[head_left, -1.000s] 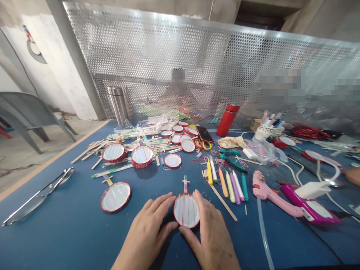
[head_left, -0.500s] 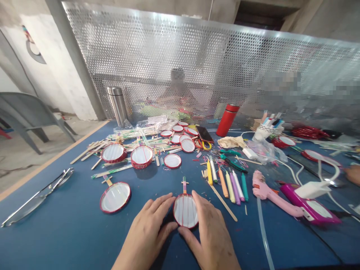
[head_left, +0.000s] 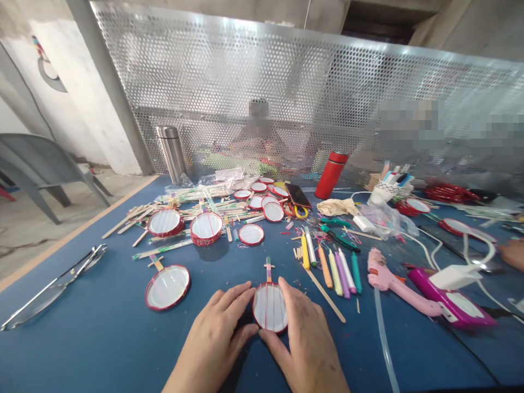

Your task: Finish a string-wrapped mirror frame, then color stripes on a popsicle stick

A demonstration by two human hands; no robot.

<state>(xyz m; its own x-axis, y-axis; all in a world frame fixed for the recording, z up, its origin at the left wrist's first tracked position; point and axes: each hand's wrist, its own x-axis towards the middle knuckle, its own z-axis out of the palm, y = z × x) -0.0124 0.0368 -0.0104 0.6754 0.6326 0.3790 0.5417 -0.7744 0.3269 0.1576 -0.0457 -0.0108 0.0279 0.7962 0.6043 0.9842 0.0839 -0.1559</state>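
Between my hands lies a small round toy banjo (head_left: 270, 308) with a red rim, a white face, several strings across it and a short stick neck pointing away from me. My left hand (head_left: 221, 322) curves round its left side, thumb at the lower rim. Along the right side my right hand (head_left: 305, 327) grips the rim, its thumb at the bottom edge. To the left rests a similar banjo (head_left: 167, 287). Farther back are two deeper red-rimmed ones, the left banjo (head_left: 164, 222) and the right banjo (head_left: 206, 227), and a loose white disc (head_left: 251, 234).
Colored markers (head_left: 338, 273), a wooden stick (head_left: 325, 295), a pink glue gun (head_left: 399, 284) and a magenta power strip (head_left: 452, 297) lie to the right. Eyeglasses (head_left: 57, 286) sit at left. Behind stand a steel flask (head_left: 171, 155) and a red flask (head_left: 331, 176). Another person's hand (head_left: 512, 254) shows at far right.
Almost nothing differs. Both my hands stay around the banjo in the same place.
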